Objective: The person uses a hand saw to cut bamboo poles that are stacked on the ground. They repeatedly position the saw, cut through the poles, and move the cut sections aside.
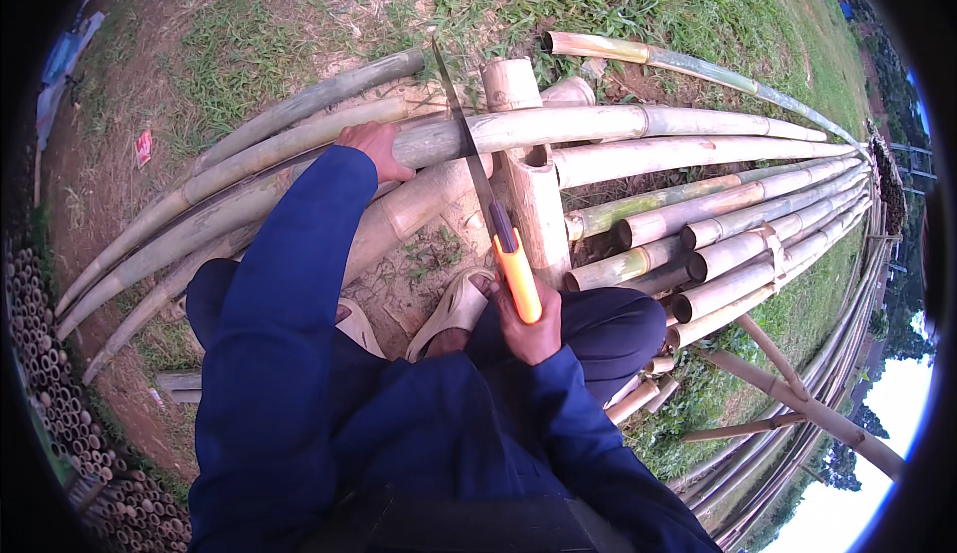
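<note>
My left hand is closed round a long bamboo pole, which lies across short, thick bamboo posts in front of me. In my right hand is a handsaw, gripped by its orange handle. Its long dark blade points away from me and crosses the top of the pole, a short way right of my left hand. Whether the teeth have cut into the bamboo cannot be made out.
Cut bamboo poles lie side by side to the right, and curved poles spread to the left. A yellowish pole lies on the grass beyond. Stacked bamboo ends stand at far left. My sandals are below the pole.
</note>
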A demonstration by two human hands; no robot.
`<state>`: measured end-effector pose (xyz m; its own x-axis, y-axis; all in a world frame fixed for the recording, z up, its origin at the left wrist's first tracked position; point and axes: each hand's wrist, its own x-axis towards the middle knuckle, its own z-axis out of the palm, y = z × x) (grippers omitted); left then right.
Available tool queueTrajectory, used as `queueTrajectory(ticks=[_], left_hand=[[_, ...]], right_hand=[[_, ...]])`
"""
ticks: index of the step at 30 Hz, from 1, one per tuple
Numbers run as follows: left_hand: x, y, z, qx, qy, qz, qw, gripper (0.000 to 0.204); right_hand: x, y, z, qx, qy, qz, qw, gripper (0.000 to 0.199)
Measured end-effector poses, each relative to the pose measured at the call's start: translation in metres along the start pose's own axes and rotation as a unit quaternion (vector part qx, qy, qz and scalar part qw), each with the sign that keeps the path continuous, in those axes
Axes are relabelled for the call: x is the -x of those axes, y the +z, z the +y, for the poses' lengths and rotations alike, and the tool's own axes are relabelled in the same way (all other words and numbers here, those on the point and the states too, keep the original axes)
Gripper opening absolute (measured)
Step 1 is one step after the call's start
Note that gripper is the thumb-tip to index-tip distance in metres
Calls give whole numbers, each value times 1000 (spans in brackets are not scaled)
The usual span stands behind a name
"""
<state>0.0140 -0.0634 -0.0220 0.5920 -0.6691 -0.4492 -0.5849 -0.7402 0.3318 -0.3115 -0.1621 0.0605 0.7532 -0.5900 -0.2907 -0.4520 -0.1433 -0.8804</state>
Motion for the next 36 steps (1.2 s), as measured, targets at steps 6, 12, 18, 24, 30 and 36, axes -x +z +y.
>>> queueTrajectory(ticks=[6, 12, 18, 24, 30, 36], left_hand=[[7, 15, -8, -16, 11, 74, 997, 77], [19, -41, 7, 0, 5, 38, 999, 79], [0, -62, 2, 1, -13, 6, 1000, 91], [0, -62, 1, 7, 0, 31, 999, 85], [-2, -60, 1, 5, -12, 3, 1000, 86], [-6, -53, -2, 3, 23, 49, 999, 75]], right_hand=[[-36, 21, 31, -92, -12, 10, 996, 19], [-36, 1, -53, 8, -76, 28, 997, 19], [-61, 9, -53, 2, -89, 22, 996, 18], [8, -12, -26, -43, -11, -11, 999, 17], [23, -20, -24, -10, -75, 23, 997, 24], [-51, 14, -30, -63, -66, 20, 996, 17]])
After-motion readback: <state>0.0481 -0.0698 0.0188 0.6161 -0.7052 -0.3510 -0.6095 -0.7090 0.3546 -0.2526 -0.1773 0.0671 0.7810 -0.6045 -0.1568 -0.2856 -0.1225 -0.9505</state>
